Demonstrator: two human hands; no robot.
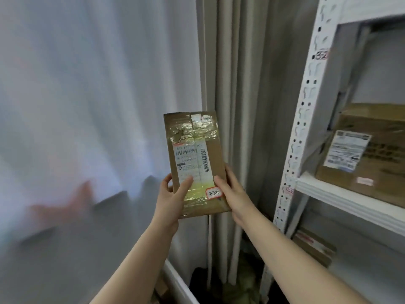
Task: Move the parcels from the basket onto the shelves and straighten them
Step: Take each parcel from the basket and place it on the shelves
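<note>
A: In the head view, where is the parcel [195, 163] held?
B: Upright before the curtain [236, 84], left of the shelves [341, 197]; its lower sides are gripped by the left hand [173, 198] and the right hand [234, 194], fingers [167, 179] curled round it.

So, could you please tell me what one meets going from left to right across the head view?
First the white curtain, then the left hand, parcel, right hand, shelf post, box.

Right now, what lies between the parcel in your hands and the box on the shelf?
In the head view, only the rack's white perforated upright stands between the parcel and the box; grey curtain hangs behind the gap.
</note>
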